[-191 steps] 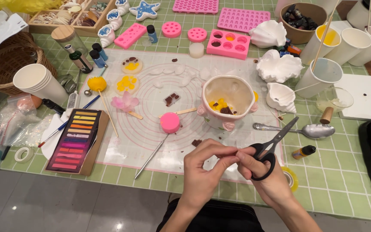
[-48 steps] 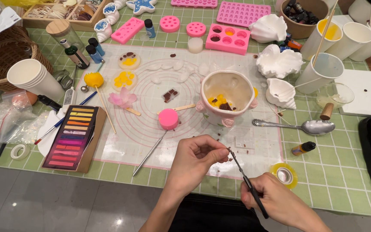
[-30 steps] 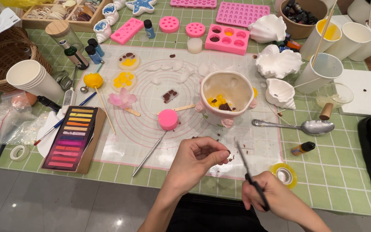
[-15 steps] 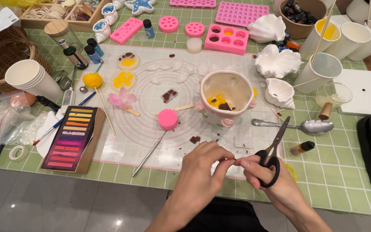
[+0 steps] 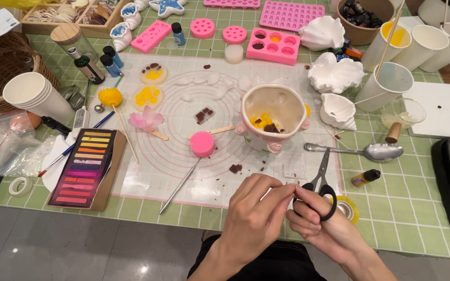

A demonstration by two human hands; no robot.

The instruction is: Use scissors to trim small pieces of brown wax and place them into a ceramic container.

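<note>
While the right hand (image 5: 321, 224) holds the black-handled steel scissors (image 5: 320, 187) through their loops at the bench's near edge, blades nearly shut and pointing away, the left hand (image 5: 256, 218) pinches something unseen; half a second ago the hands sat slightly apart.

Right hand (image 5: 316, 224): fingers through black scissors (image 5: 320, 184), blades pointing away, closed.
Left hand (image 5: 253, 211): fingertips pinched, touching the right.
Beyond: cup (image 5: 273, 118), spoon (image 5: 365, 151) on mat (image 5: 147, 166).
</note>
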